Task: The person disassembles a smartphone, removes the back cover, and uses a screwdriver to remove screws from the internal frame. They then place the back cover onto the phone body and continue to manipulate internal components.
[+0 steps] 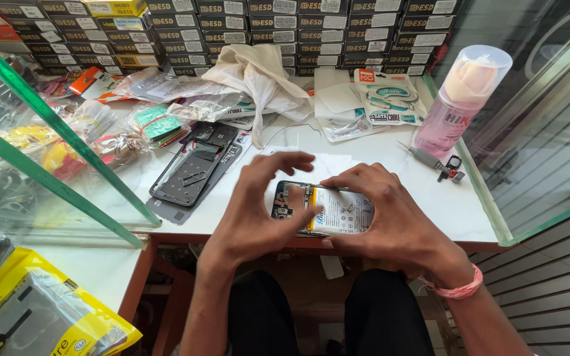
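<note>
Pink spray bottle (460, 99) — white cloth (262, 79) — yellow packet (34, 310).

Opened phone (338, 207), battery exposed, lies flat, apparently face-down.

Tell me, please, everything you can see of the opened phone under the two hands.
The opened phone lies flat near the front edge of the white table, its back cover off. Inside, a large white battery with a yellow edge fills the middle and right, and a dark circuit board with small parts shows at the left end. The left hand rests over its left part with fingers spread above it; the right hand covers its right end, fingertips on the upper edge. Its lower edge is hidden by the hands.
</note>
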